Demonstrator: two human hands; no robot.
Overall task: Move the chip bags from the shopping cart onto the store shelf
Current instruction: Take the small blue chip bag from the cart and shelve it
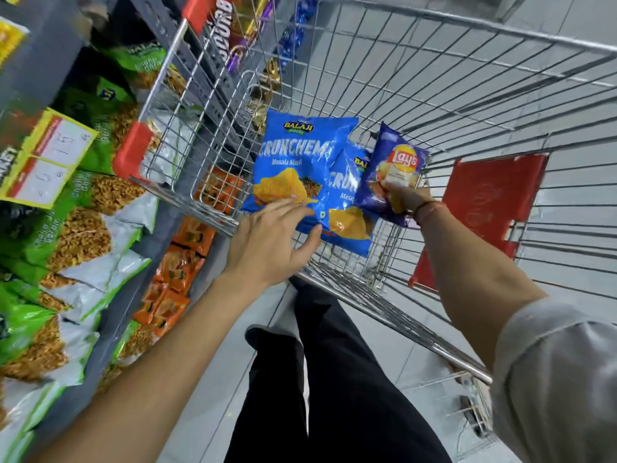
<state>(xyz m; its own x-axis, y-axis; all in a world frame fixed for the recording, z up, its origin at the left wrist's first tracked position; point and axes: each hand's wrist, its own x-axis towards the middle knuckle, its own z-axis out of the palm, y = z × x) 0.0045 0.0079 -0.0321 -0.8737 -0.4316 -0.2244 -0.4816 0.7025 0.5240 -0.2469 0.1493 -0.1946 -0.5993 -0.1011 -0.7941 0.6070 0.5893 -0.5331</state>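
Nearest me, over the cart's near rim, my left hand is spread open with its fingertips on the lower edge of a blue Balaji "Crunchem Masala Masti" bag, not gripping it. My right hand pinches a dark blue Lay's bag upright above the cart. A second Crunchem bag sits between the two, partly overlapped. Left of the cart, the shelf holds green Balaji packs and a blurred yellow price tag.
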